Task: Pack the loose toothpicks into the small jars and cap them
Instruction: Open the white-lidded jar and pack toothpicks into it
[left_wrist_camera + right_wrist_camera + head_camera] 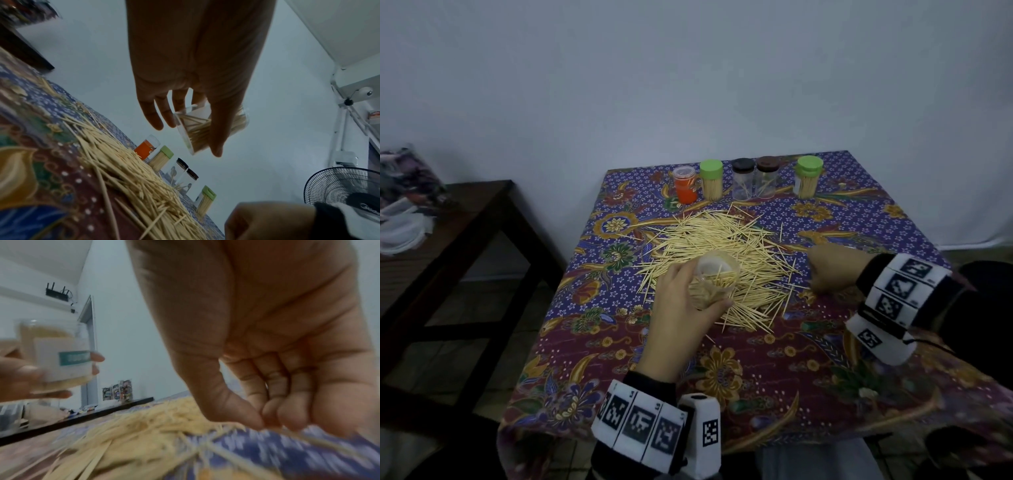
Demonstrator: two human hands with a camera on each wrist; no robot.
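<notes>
**Hands at the toothpick heap**

Left hand (681, 305) grips a clear, uncapped plastic jar (714, 282), part-filled, tilted above the heap. Right hand (832, 270), fingertips (273, 417) together, pinches pale wooden toothpicks (722, 246) beside it. Best align each pinch before feeding. Beyond stand capped jars (710, 180).

Loose toothpicks (722, 253) lie in a pale, criss-crossed heap on the middle of the patterned cloth. I hold an uncapped clear jar (714, 282) above the heap in my left hand (681, 308); it is tilted, partly filled with toothpicks, and bears a white label with a teal band. Along the far edge stand five capped jars: an orange jar (685, 184), a green-capped jar (711, 180) packed full, two dark-capped jars (743, 179) nearly empty, and a second full green-capped jar (808, 177).
</notes>
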